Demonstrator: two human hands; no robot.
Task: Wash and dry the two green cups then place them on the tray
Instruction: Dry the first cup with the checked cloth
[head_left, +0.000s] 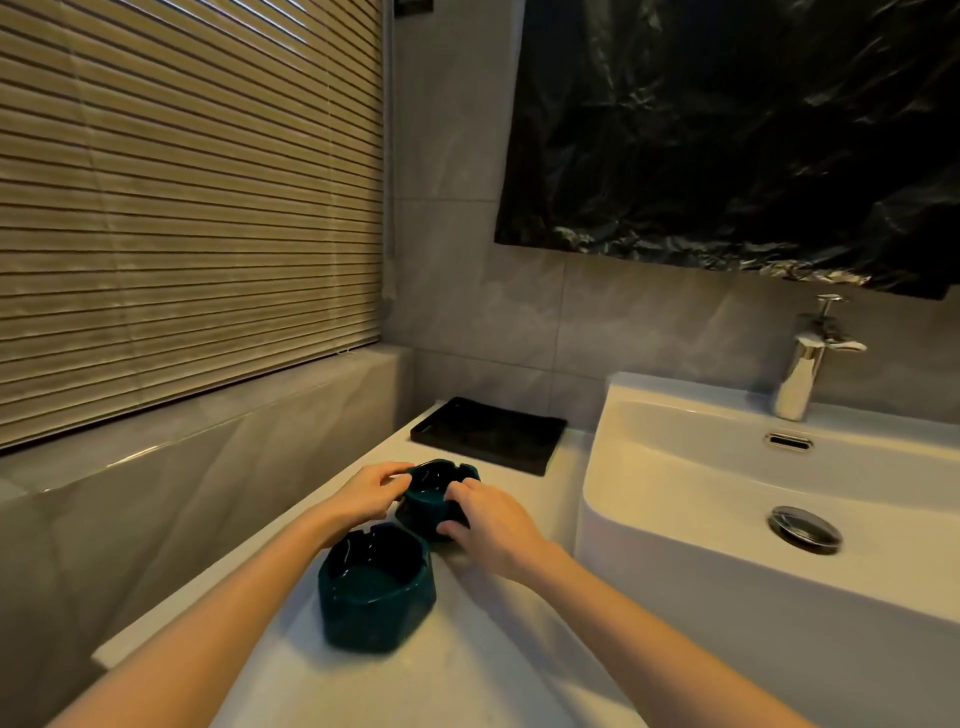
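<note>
- We see both hands on the far green cup (431, 499), over the white desk (467, 649), left of the sink (675, 519).
- Left hand (366, 493): fingers curled, pinching the cup's left rim.
- Right hand (488, 519): fingers curled over the right rim, thumb pressed on the near wall.
- We cannot tell whether this cup rests on the desk or is just lifted.
- Near green cup (376, 587) stands upright on the desk, just beside the held one on its near-left side, close to the left forearm.
- Black tray (488, 434) lies on the desk beyond the far cup, near the wall, apart from both cups.
- Chrome faucet (802, 374) stands at the sink's far edge.
- Blinds (182, 208) are on the left, and a black plastic sheet (727, 130) hangs on the far wall.
</note>
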